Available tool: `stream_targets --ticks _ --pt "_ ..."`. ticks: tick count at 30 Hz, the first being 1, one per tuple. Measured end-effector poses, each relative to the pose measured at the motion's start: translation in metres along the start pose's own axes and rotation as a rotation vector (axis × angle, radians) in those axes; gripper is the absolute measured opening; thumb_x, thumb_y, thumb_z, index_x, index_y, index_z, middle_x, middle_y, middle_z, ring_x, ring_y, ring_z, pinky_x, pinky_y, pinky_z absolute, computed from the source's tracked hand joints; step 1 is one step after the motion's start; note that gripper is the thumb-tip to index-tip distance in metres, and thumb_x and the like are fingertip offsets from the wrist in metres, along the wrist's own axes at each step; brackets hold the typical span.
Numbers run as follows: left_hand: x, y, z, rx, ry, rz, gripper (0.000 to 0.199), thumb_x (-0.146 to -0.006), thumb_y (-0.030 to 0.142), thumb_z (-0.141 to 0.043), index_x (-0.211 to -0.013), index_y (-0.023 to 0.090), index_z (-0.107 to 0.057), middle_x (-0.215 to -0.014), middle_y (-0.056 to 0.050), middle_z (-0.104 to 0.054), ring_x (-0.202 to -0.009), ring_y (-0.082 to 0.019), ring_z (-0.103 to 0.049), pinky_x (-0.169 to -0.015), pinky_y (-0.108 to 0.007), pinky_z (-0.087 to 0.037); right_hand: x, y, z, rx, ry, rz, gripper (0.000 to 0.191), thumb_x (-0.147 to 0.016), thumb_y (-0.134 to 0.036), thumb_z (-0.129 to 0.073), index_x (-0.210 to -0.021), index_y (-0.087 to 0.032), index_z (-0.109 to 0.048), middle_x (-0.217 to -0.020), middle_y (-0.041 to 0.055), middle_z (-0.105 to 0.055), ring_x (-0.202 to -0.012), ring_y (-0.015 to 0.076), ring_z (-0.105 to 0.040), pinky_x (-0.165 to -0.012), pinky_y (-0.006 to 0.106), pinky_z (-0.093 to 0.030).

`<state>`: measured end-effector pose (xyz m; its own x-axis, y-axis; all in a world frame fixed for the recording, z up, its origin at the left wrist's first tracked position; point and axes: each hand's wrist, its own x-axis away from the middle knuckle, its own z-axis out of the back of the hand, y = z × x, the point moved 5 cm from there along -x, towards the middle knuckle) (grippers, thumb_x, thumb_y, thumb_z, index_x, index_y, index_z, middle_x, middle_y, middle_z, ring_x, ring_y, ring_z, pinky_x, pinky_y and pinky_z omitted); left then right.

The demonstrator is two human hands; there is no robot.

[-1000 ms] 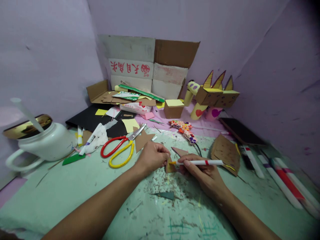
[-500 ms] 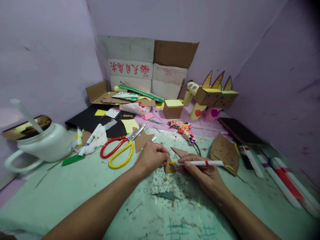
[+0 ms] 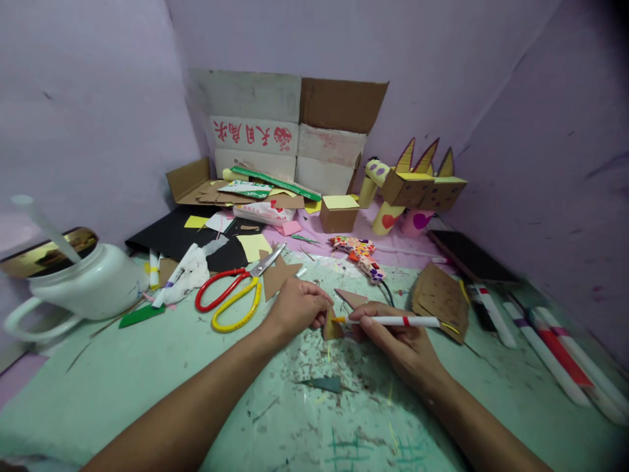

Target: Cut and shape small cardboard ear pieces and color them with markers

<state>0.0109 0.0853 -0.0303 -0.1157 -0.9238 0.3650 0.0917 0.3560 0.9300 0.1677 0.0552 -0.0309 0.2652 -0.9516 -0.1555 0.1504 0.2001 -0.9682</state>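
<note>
In the middle of the table, my left hand [image 3: 302, 303] pinches a small triangular piece of cardboard [image 3: 332, 328] near its tip. Yellow colour covers part of that piece. My right hand [image 3: 393, 334] grips a white marker [image 3: 405, 321] with a red band, its yellow-orange tip touching the cardboard's face. Just behind my right fingers lies a pinkish triangle [image 3: 350, 298]. A dark green triangle [image 3: 324, 384] rests nearer to me, among scattered scraps. Scissors [image 3: 236, 305] with one red and one yellow handle lie left of my left hand, their blades over a cardboard star [image 3: 280, 275].
A white mug [image 3: 83, 282] with a straw stands at left. Several markers [image 3: 555, 354] and a black tablet-like slab [image 3: 474, 255] lie at right. Behind are a patterned glue gun [image 3: 361, 252], a small cardboard box [image 3: 339, 216], horned box figures [image 3: 422, 187] and an open carton [image 3: 255, 134].
The whole view has shifted slightly. Both hands keep the same hold, and the marker tip stays on the cardboard triangle with hardly any visible movement.
</note>
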Motion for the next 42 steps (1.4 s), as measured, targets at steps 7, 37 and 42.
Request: stream_targets --ticks 7,37,42 --pt "0.001 0.001 0.0 -0.004 -0.021 0.005 0.014 -0.064 0.003 -0.049 -0.06 0.01 -0.062 -0.04 0.001 -0.056 -0.034 -0.007 -0.049 -0.037 -0.016 -0.04 -0.001 -0.005 0.0 0.032 0.002 0.033 0.02 -0.084 -0.034 -0.055 -0.083 -0.018 -0.067 -0.071 0.0047 -0.065 -0.061 0.0153 -0.058 -0.055 0.025 -0.045" --pt "-0.001 -0.003 0.0 -0.054 -0.004 -0.008 0.015 -0.063 -0.001 -0.051 -0.057 0.011 -0.059 -0.04 0.002 -0.056 -0.035 -0.008 -0.051 -0.036 -0.017 -0.041 0.0 -0.015 0.0 0.183 0.019 0.258 0.014 -0.087 -0.022 -0.051 -0.088 -0.02 -0.065 -0.075 0.0039 -0.066 -0.064 0.0159 -0.061 -0.055 0.025 -0.046" --pt "-0.001 -0.003 0.0 -0.066 0.003 0.012 0.015 -0.064 -0.001 -0.051 -0.058 0.011 -0.058 -0.04 0.003 -0.056 -0.035 -0.008 -0.051 -0.035 -0.016 -0.041 -0.001 -0.018 -0.002 0.233 0.005 0.314 0.015 -0.086 -0.019 -0.051 -0.09 -0.021 -0.065 -0.08 0.0044 -0.068 -0.071 0.0171 -0.062 -0.062 0.027 -0.048"
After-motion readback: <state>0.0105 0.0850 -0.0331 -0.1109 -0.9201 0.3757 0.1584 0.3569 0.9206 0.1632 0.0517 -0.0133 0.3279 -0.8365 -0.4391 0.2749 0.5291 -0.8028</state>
